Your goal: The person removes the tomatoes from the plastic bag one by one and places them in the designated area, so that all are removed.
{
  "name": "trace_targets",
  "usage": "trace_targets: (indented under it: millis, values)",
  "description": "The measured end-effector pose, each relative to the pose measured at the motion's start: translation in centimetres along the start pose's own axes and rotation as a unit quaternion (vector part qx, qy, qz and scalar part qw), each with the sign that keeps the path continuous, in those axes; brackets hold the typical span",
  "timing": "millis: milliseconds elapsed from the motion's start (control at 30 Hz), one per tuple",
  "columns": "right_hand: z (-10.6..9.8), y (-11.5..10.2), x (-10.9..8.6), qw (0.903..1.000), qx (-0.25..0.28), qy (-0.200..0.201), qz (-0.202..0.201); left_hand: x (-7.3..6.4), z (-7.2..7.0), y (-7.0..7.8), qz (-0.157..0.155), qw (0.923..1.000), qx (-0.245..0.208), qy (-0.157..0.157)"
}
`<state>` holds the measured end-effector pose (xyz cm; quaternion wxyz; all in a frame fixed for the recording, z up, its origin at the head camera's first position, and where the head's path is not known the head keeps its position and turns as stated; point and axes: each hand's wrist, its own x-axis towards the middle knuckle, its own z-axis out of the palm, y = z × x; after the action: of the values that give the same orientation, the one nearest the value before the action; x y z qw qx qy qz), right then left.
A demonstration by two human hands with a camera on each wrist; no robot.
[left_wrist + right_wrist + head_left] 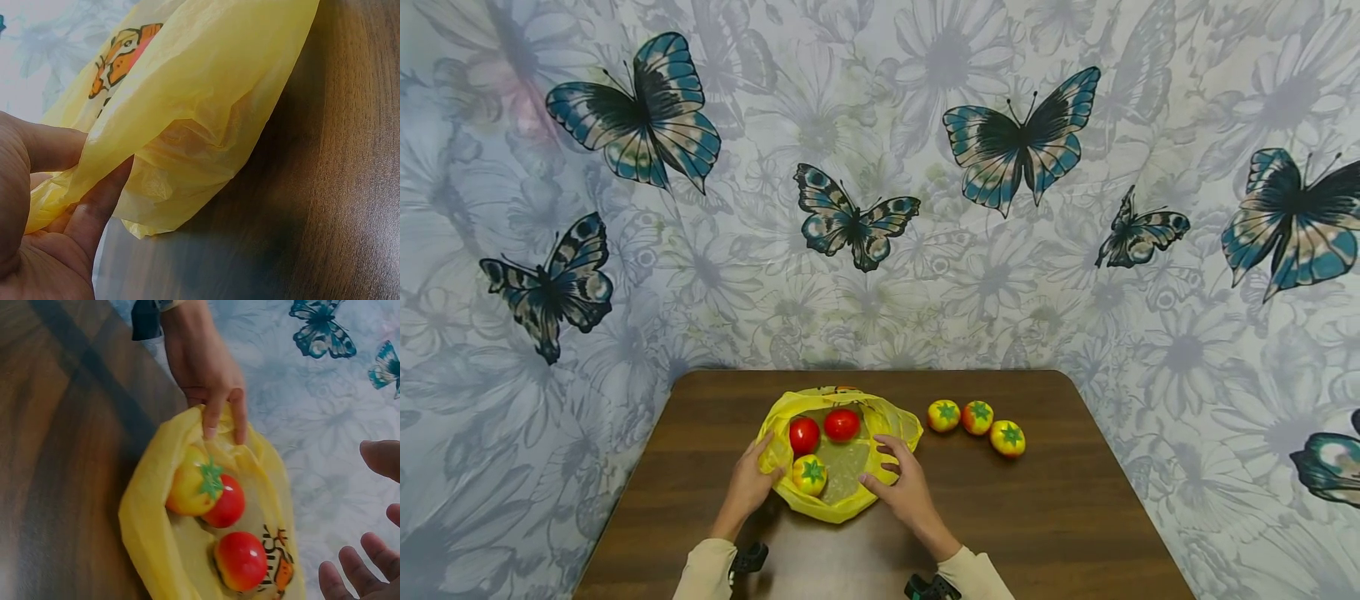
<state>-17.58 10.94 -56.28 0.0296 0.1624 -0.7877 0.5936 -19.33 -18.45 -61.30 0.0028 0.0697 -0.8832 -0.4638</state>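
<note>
A yellow plastic bag lies open on the brown table. Inside it sit two red tomatoes and one yellow tomato with a green stem. My left hand pinches the bag's left rim between thumb and fingers; the right wrist view shows that hand on the rim above the yellow tomato. My right hand hovers at the bag's right side with fingers spread, gripping nothing. The bag carries an orange print.
Three more yellow-orange tomatoes lie in a row on the table to the right of the bag. A curtain with butterfly prints hangs right behind the table's far edge.
</note>
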Motion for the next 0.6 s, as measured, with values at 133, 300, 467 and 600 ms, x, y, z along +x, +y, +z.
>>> trace_targets:
  millis: [133,300,467,600]
  values:
    - [1.0,0.6,0.0,0.9999,-0.007,-0.012,-0.004,0.0,0.0,0.1,0.0,1.0,0.004,-0.001]
    - [2.2,1.2,-0.1,0.9995,-0.004,-0.028,0.011,0.1,-0.1,0.2,-0.003,1.0,0.005,-0.006]
    - [3.4,1.9,0.0,0.9982,0.002,-0.049,0.033,0.1,-0.1,0.1,-0.002,1.0,0.004,-0.006]
    - [4.3,2.3,0.1,0.9975,0.015,-0.054,0.044,0.0,-0.1,0.1,0.0,1.0,0.003,-0.004]
